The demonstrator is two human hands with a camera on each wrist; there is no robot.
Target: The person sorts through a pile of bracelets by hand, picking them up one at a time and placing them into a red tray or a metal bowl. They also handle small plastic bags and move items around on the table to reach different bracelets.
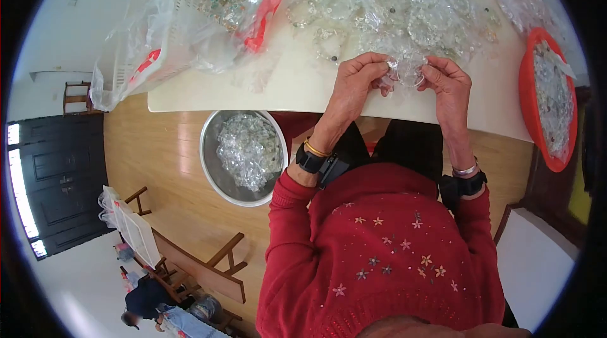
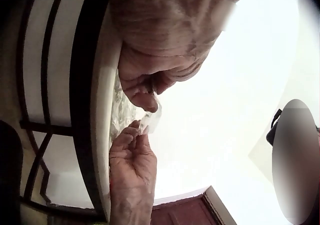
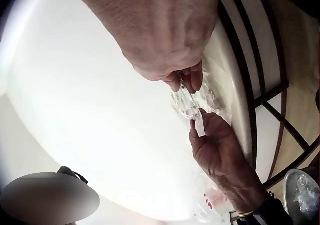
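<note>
Clear packet (image 1: 404, 75) sits just above the near edge of the table (image 1: 253, 85), pinched between both hands. The left hand (image 1: 357, 82) has its fingers (image 2: 145, 101) curled on one end, and the right hand (image 1: 449, 82) has its fingers (image 3: 192, 80) clenched on the other. From the right wrist view a small white strip (image 3: 200, 125) hangs off the packet beside the left thumb. What lies inside the packet is too blurred to tell

By my reading the work is about midway. A metal basin (image 1: 212, 167) below the table's edge, at the person's left, holds a good mound of the same clear pieces. A red basket (image 1: 528, 85) at the right end is also well filled. Yet a wide heap of clear packets (image 1: 392, 3) covers the table just beyond the hands, so plenty seems left

The table is pale and smooth. At its left end a white crate (image 1: 158, 15) carries loose plastic bags (image 1: 240, 9) with red print. The room has a glossy wooden floor (image 1: 177, 199), a dark door (image 1: 57, 173) at the left, and wooden chairs (image 1: 208, 268) farther back, near which another person (image 1: 145, 300) bends over something
</note>
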